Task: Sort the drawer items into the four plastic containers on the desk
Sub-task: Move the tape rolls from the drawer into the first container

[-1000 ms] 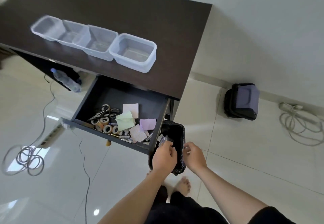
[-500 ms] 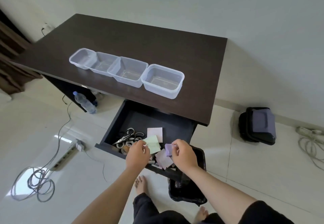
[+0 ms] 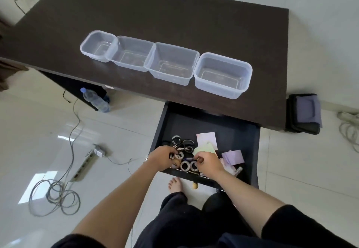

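Pale floor tiles surround a dark desk [image 3: 174, 14] whose drawer [image 3: 250, 140] stands pulled out below its front edge. Left hand [image 3: 162, 159] reaches into the drawer's left part, fingers curled around small tape rolls [image 3: 184, 165]. Right hand [image 3: 208, 162], just right of those rolls, pinches something small; what, I cannot tell. Pastel note pads [image 3: 206, 140] lie right of the rolls. Behind the drawer, four clear containers [image 3: 223, 74] sit in a row, nothing inside.

Setting: you stand in a home office or study | dark brown wooden desk [image 3: 174, 20] with open black drawer [image 3: 242, 131] | glossy white floor tiles [image 3: 38, 131] | white power strip [image 3: 85, 162], coiled grey cable [image 3: 56, 195] | clear plastic water bottle [image 3: 95, 100] under desk.
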`<state>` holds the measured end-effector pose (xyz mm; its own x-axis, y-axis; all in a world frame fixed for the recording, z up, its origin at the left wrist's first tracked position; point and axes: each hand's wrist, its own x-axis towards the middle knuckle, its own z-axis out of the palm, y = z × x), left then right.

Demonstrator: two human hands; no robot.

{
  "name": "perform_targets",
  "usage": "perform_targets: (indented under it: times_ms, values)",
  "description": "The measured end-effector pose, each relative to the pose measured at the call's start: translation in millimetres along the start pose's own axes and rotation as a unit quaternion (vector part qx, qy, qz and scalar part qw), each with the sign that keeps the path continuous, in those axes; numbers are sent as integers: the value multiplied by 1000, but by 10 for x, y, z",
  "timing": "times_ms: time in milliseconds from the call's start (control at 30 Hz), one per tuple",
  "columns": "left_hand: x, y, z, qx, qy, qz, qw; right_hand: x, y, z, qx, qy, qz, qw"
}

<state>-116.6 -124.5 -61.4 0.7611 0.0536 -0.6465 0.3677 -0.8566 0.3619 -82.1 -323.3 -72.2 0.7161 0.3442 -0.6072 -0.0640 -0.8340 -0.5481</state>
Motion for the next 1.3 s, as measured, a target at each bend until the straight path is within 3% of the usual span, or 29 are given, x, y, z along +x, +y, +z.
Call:
perform_targets:
  times_ms: [300,600,933,1300]
  values:
    - [235,16,19,66,-62,50,995,142,-9,178,-62,-37,50,996]
    - [375,15,150,113,-37,24,993,400,-98,356,-135,-32,49,989]
    - [297,39,126,66,-31,23,997,312,-58,353,-79,0,72,994]
    - [172,0,95,-14,-1,14,1000,315,-80,356,-112,-5,76,991]
